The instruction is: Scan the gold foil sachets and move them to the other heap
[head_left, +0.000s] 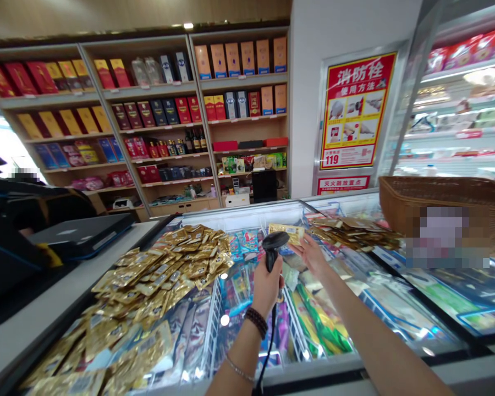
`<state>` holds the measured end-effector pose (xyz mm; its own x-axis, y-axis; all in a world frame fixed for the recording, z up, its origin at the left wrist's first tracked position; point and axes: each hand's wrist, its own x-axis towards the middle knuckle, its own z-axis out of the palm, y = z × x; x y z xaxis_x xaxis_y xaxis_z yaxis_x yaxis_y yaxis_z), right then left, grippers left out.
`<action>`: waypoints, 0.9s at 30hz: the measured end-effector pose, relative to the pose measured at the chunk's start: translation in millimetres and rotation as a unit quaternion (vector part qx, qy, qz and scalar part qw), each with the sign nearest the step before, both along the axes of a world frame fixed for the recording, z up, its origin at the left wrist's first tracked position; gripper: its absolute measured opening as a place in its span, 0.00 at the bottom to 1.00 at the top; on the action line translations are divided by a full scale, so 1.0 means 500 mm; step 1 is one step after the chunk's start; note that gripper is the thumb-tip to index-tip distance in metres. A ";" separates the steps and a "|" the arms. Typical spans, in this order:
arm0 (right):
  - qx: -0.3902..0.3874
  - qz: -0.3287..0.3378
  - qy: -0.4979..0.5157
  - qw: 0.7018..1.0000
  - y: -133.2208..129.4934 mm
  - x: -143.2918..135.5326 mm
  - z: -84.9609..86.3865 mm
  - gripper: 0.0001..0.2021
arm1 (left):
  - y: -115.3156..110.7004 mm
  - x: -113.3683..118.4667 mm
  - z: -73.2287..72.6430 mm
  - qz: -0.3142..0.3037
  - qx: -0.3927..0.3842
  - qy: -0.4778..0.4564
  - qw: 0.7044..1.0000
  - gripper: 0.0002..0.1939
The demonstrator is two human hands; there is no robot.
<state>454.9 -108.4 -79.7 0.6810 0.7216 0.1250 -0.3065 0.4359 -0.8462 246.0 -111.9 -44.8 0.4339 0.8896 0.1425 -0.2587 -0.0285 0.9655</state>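
Note:
My left hand (267,280) is wrapped round the handle of a black barcode scanner (275,240), its head pointing up and away over the freezer's glass top. A cord hangs down from it along my wrist. Just right of the scanner, my right hand (311,254) grips the end of a gold foil packet (286,230), partly covered by the scanner head. On the glass to the left spreads a large heap of similar gold packets (177,264). A smaller pile of gold packets (350,232) lies to the right, beyond my right hand.
Below me is a glass-topped freezer (330,379) with wire baskets of colourful packages inside. A wicker basket (445,192) stands at the right. On the left counter sits a flat black device (86,234). Shelves of boxed goods (160,113) line the back wall.

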 end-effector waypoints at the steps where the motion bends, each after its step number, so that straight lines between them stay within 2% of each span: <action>1: -0.001 -0.001 0.000 1.000 0.000 0.000 0.000 0.21 | 0.001 0.000 0.000 0.001 0.001 -0.003 1.000 0.33; 8: -0.017 0.020 0.026 0.999 -0.013 0.015 0.003 0.14 | 0.012 0.002 0.013 0.002 -0.003 -0.002 1.000 0.43; 11: -0.042 0.029 0.071 0.996 -0.034 0.048 0.005 0.15 | 0.015 0.008 0.024 0.016 -0.015 -0.006 1.000 0.45; 14: -0.035 0.013 0.093 0.995 -0.066 0.102 0.014 0.19 | 0.014 0.023 0.030 0.022 -0.025 -0.014 0.999 0.45; 17: -0.014 -0.034 0.109 0.993 -0.101 0.169 0.041 0.17 | 0.008 0.047 0.028 0.018 -0.034 -0.017 0.999 0.46; 23: -0.014 -0.205 0.116 0.972 -0.162 0.295 0.123 0.13 | -0.015 0.096 0.024 0.005 -0.052 -0.017 0.998 0.49; 27: -0.017 -0.241 0.109 0.964 -0.187 0.336 0.141 0.13 | -0.014 0.101 0.016 0.003 -0.053 -0.013 0.998 0.49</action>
<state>623.0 -201.7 -9.4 0.9458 0.3156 -0.0769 -0.2470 0.5450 -0.8012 296.6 -118.9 -36.6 0.4263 0.9027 0.0581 -0.2835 0.0723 0.9562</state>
